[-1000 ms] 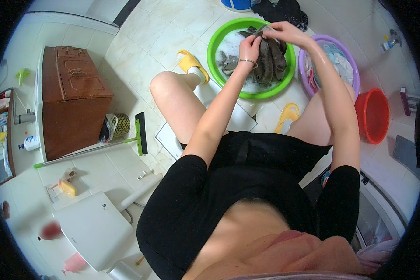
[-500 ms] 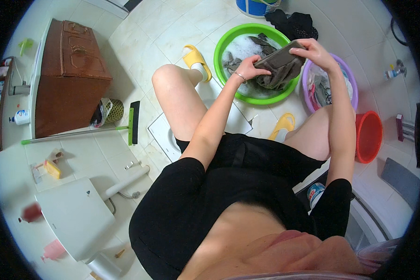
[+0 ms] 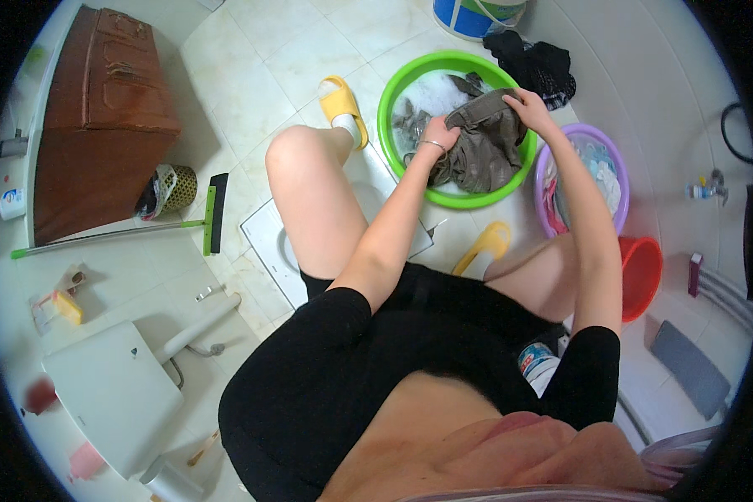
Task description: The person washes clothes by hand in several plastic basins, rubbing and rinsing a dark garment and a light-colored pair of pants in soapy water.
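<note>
Grey-brown trousers (image 3: 487,151) hang over a round green basin (image 3: 382,125), with their waistband stretched between my two hands. My left hand (image 3: 437,135) grips one end of the waistband, near the basin's middle. At the other end, close to the far right rim, my right hand (image 3: 529,111) pinches the band between thumb and fingers. White suds (image 3: 431,90) and more dark wet cloth (image 3: 408,125) fill the left part of the basin. The lower part of the trousers lies bunched in the basin, and whether it is under water is hidden.
Right of the green basin stands a purple basin (image 3: 623,180) of clothes, then a red bucket (image 3: 644,272). Black clothing (image 3: 537,69) and a blue-white bucket (image 3: 477,20) are beyond. A squat toilet (image 3: 263,238) lies beneath me; a squeegee (image 3: 213,213) and brown cabinet (image 3: 109,125) are left.
The trousers have come down lower into the basin and spread out, with the waistband opened wider. Both hands stay on it. The whole view has shifted slightly.
</note>
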{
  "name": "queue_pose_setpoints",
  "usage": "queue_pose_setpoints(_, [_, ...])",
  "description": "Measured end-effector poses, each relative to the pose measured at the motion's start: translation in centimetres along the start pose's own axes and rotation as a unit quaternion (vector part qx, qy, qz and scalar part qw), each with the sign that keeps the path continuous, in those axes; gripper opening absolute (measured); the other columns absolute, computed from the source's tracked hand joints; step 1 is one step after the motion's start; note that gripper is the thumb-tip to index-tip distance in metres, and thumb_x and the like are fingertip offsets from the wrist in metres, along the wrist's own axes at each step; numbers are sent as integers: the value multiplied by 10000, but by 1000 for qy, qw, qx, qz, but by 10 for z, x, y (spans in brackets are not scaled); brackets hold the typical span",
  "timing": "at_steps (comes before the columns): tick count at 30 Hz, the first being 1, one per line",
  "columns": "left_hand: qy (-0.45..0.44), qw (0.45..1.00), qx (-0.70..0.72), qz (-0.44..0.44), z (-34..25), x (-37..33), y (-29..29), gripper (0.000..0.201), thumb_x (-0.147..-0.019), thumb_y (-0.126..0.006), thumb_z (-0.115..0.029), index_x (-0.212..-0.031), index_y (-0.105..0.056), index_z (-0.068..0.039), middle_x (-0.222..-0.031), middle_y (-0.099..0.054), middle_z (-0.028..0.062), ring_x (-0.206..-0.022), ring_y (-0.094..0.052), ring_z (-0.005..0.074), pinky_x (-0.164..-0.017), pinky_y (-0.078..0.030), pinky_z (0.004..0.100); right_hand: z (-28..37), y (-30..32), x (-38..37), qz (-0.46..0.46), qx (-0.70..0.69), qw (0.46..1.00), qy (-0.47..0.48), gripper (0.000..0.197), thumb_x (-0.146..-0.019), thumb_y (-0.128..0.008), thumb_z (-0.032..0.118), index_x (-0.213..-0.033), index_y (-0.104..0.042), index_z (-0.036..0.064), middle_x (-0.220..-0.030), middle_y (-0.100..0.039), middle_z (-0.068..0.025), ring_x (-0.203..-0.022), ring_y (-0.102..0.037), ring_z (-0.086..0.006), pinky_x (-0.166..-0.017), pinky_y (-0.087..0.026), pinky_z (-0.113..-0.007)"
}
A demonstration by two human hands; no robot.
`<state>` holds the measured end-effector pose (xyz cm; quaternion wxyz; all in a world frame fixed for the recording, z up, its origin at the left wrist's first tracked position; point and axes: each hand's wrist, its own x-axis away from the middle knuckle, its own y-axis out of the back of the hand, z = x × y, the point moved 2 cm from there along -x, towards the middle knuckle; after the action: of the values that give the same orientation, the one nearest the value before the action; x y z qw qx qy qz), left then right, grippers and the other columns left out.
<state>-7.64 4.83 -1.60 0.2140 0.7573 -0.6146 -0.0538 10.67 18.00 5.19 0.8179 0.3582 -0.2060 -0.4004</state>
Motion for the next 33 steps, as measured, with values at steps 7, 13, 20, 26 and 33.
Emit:
queue_pose_setpoints(7, [125, 992, -7, -27, 53, -75, -6, 383, -725, -576, -300, -960, -562, 2, -937, -556, 222, -896, -524, 355, -779, -410, 389, -30, -83, -95, -79, 13, 997, 22, 270, -799, -481, 187, -972, -541, -11, -961, -548, -203, -904, -514, -340, -786, -403, -353])
queue_pose_setpoints(13, [264, 957, -90, -83, 101, -103, -33, 383, -787, -499, -337, -993, -539, -17, -1005, -538, 200, -955, -506, 337, -807, -399, 398, -70, -141, -118, -34, 77, 993, 86, 185, -788, -493, 148, -903, -514, 4, -842, -543, -185, -816, -513, -347, -700, -401, -416])
queue_pose_setpoints(20, [318, 943, -93, 22, 116, -112, -60, 370, -792, -499, -331, -998, -541, -26, -992, -548, 182, -940, -514, 329, -798, -401, 405, -122, -167, -76, -45, 233, 962, -138, 195, -803, -482, 229, -853, -518, 44, -731, -557, -165, -662, -542, -338, -590, -429, -428])
queue_pose_setpoints(26, [292, 947, -123, 57, 121, -123, -69, 361, -795, -483, -333, -978, -554, -31, -988, -549, 185, -931, -518, 330, -793, -406, 399, -134, -186, -43, -86, 220, 938, -252, 168, -777, -475, 191, -839, -522, 43, -728, -570, -159, -649, -555, -333, -582, -431, -429])
queue_pose_setpoints(33, [298, 921, -223, 116, 110, -131, -86, 303, -785, -454, -247, -994, -562, -55, -1043, -536, 167, -968, -519, 296, -818, -408, 388, -145, -197, -16, -119, 174, 907, -364, 197, -757, -481, 136, -898, -517, 2, -855, -559, -185, -758, -533, -356, -668, -417, -426])
